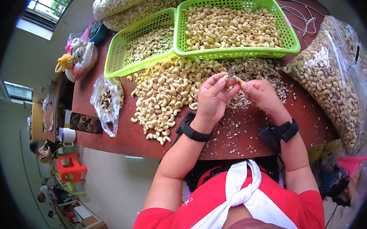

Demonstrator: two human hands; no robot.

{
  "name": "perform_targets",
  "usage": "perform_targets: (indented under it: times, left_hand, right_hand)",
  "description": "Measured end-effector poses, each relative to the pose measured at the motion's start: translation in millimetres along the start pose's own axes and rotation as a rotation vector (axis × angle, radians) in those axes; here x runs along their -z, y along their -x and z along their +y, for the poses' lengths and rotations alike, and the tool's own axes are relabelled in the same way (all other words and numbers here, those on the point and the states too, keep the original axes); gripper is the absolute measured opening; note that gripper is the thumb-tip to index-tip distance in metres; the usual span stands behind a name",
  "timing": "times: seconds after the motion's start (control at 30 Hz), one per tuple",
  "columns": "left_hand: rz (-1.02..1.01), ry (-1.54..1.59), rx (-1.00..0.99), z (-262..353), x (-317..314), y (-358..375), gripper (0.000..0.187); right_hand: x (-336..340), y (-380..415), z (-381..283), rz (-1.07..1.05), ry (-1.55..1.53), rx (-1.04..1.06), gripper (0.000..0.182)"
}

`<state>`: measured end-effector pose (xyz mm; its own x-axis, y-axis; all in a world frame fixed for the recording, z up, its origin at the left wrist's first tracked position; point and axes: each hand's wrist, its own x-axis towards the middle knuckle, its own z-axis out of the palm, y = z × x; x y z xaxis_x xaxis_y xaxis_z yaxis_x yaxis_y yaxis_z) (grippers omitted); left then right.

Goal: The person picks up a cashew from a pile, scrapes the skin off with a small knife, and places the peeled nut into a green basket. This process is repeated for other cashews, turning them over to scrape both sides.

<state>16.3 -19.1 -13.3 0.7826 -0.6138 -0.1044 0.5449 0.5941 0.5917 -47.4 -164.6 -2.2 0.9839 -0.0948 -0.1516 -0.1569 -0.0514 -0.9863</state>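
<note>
My left hand [213, 97] and my right hand [260, 93] meet above the red-brown table [107, 135], fingertips pinched together on one pale cashew nut [228, 78]. A thin small tool [237, 80] shows between the right fingers at the nut. Both wrists wear black bands. To the left of my hands lies a loose heap of cashew nuts [163, 97]. Under and behind the hands is a spread of brown skin flakes [256, 70].
Two green baskets hold cashews, the larger one [238, 28] straight ahead, the smaller [139, 46] to its left. A big clear bag of cashews [339, 81] fills the right side. A small plastic bag [107, 104] lies left. Orange stool [70, 168] stands below the table edge.
</note>
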Motion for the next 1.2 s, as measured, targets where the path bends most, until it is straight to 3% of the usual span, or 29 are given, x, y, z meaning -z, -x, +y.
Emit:
perform_targets:
  times: [0.3, 0.5, 0.7, 0.8, 0.87, 0.9, 0.93, 0.97, 1.03, 1.13, 1.2]
  left_hand:
    - [0.062, 0.100, -0.047, 2, -1, 0, 0.020]
    - [0.042, 0.098, 0.031, 5, 5, -1, 0.021]
    - [0.169, -0.060, 0.056, 14, 1, -1, 0.019]
    - [0.196, -0.222, 0.084, 31, -6, 2, 0.015]
    - [-0.124, -0.879, 0.374, 53, -16, 10, 0.012]
    - [-0.263, -1.002, 0.337, 55, -22, 10, 0.010]
    - [-0.239, -1.256, 0.230, 63, -29, 8, 0.008]
    - [-0.204, -1.105, -0.015, 62, -19, -5, 0.014]
    - [-0.092, -0.807, -0.259, 84, -48, -9, 0.042]
    - [0.156, -1.198, -0.669, 91, -43, -22, 0.043]
    - [0.242, -1.414, -0.593, 80, -23, -20, 0.032]
  right_hand:
    - [5, -1, 1, -0.019, -0.026, -0.064, 0.037]
    - [4, 0, -4, -0.027, -0.014, -0.063, 0.038]
    - [11, -2, 2, 0.010, 0.016, -0.052, 0.038]
    - [14, -4, 4, 0.064, 0.043, -0.016, 0.039]
    - [19, -3, 3, 0.082, 0.065, -0.025, 0.039]
    - [20, -2, 3, 0.106, 0.084, -0.040, 0.038]
    - [22, -2, 1, 0.105, 0.082, -0.048, 0.038]
    - [22, -2, -2, 0.101, 0.047, -0.033, 0.038]
    - [24, -4, 5, 0.065, 0.007, 0.015, 0.036]
    - [23, -2, 2, 0.117, 0.008, 0.030, 0.036]
    - [24, -1, -1, 0.130, 0.025, 0.012, 0.037]
